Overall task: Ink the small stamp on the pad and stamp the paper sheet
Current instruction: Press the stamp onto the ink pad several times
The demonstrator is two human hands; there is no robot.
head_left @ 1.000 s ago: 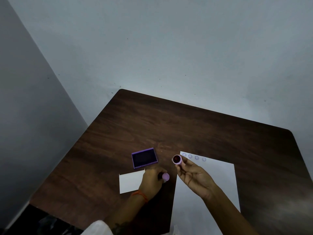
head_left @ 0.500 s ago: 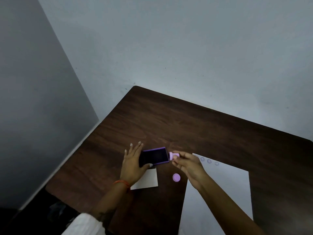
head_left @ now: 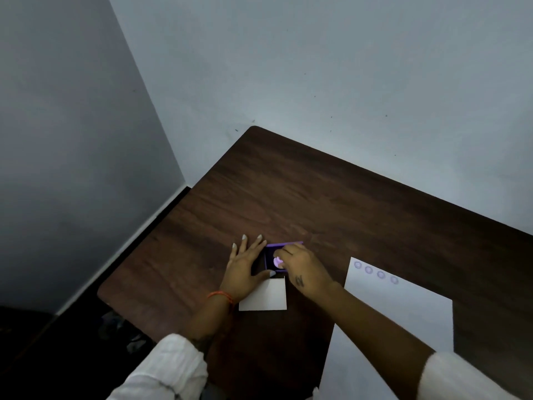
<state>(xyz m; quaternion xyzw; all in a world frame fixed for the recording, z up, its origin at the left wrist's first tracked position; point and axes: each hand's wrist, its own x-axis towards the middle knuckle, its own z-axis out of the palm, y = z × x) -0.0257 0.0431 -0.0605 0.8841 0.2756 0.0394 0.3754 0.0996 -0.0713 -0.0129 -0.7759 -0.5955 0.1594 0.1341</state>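
Observation:
A purple ink pad [head_left: 284, 243] lies on the dark wooden table [head_left: 331, 203]. My right hand [head_left: 302, 267] holds the small pink stamp [head_left: 277, 261] upright on the pad's dark surface, fingers closed around it. My left hand [head_left: 245, 267] lies flat beside the pad on its left, fingers spread, thumb against the pad's near edge. The white paper sheet [head_left: 403, 319] lies to the right, with a row of several round purple stamp marks [head_left: 375, 272] along its top edge. The stamp's cap is hidden from view.
A small white card [head_left: 265, 295] lies just in front of the pad, under my left wrist. Grey walls close the corner behind and to the left of the table. The table's left edge runs close to my left hand.
My right hand has moved left from beside the pad and set the stamp down onto the ink surface. The left hand stays flat at the pad. The camera has shifted.

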